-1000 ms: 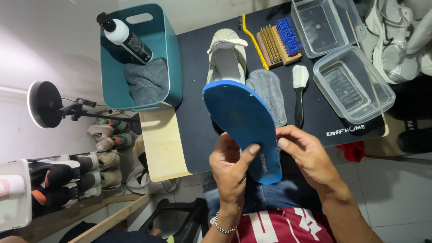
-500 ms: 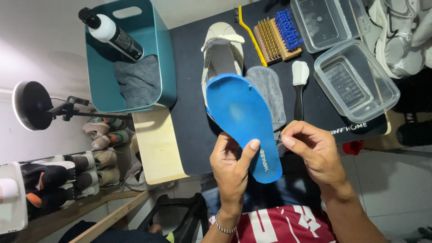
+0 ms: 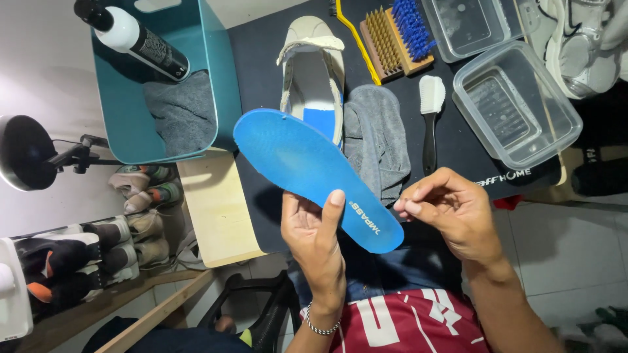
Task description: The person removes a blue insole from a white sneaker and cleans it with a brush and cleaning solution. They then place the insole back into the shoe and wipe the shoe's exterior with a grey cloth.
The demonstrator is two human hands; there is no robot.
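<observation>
The left hand point(image 3: 314, 229) was closed around the heel end of a blue insole point(image 3: 307, 170), thumb laid up across its face and fingers curled behind, so that it alone carried the insole. The insole stood lifted clear of the table, slanting up and to the left above the person's lap. The right hand point(image 3: 451, 212) hovered just beside the heel edge with thumb and fingertips point(image 3: 402, 206) drawn together; whether they pinched anything small, or touched the insole, could not be told. By the look of it, the step in hand was a close inspection of the insole, already out of its shoe. Any further handling called for the right hand to take the edge firmly, since the long toe end hung unsupported. Beyond the insole, on a dark mat point(image 3: 261, 52), lay a pale shoe point(image 3: 314, 72), a grey cloth point(image 3: 376, 137) just beside it, a white-headed brush point(image 3: 430, 117), a wooden brush point(image 3: 399, 36) and clear plastic tubs point(image 3: 513, 114). Left of them stood a teal bin point(image 3: 216, 72) holding a spray bottle point(image 3: 134, 39).
</observation>
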